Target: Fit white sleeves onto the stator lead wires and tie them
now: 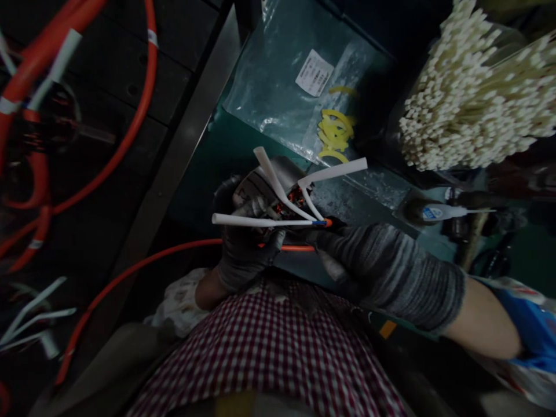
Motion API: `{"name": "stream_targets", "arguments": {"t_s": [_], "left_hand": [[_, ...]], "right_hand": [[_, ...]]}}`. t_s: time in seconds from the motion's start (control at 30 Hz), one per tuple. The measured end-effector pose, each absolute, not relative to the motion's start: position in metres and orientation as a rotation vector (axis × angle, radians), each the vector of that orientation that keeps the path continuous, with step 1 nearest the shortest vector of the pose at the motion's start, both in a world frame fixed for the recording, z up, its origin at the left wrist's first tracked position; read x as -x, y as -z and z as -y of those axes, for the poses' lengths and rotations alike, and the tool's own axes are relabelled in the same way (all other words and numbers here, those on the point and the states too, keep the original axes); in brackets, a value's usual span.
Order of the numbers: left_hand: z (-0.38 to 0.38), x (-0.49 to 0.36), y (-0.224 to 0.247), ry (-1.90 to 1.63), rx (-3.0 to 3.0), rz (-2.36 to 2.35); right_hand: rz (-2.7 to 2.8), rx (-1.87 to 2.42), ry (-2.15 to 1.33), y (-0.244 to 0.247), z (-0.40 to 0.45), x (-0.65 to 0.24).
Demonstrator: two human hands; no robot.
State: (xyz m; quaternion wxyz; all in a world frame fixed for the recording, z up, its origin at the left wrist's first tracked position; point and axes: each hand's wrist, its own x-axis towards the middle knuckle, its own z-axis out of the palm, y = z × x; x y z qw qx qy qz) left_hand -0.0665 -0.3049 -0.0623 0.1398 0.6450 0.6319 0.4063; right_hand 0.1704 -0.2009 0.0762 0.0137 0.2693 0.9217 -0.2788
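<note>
Both gloved hands grasp the orange cable point(174, 255), probably; white tubes point(278, 197) crowd it, plastic bag point(278, 87) beyond.

Bag label point(314, 72): print too small

Dim, murky, edges warped and blurred

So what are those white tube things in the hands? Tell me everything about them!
The white tubes look like thin, soft plastic sleeves, three of them fanning out from one spot. One lies nearly flat pointing left, one bends up and left, one kinks to the upper right. They meet near orange and blue wire ends. The left hand, in a dark glove, grips below them; the right hand, in a grey striped glove, pinches where they join. An orange cable runs beneath.
</note>
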Motion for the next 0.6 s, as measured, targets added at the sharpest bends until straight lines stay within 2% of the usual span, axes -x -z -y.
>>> {"name": "stream_targets", "arguments": {"t_s": [0.13, 0.23, 0.43, 0.6], "left_hand": [[0.301, 0.066, 0.059, -1.236, -1.891, -1.768], [0.300, 0.067, 0.060, -1.284, -1.887, -1.744], [0.299, 0.074, 0.061, -1.261, -1.947, -1.770], [0.294, 0.083, 0.068, -1.148, -2.001, -1.706]], "right_hand": [[-2.858, -0.814, 0.824, -0.070, 0.204, -0.172], [-2.640, -0.834, 0.878, -0.072, 0.202, -0.165], [-2.139, -0.877, 0.892, -0.092, 0.194, -0.137], [-2.092, -0.893, 0.990, -0.092, 0.193, -0.133]]}}
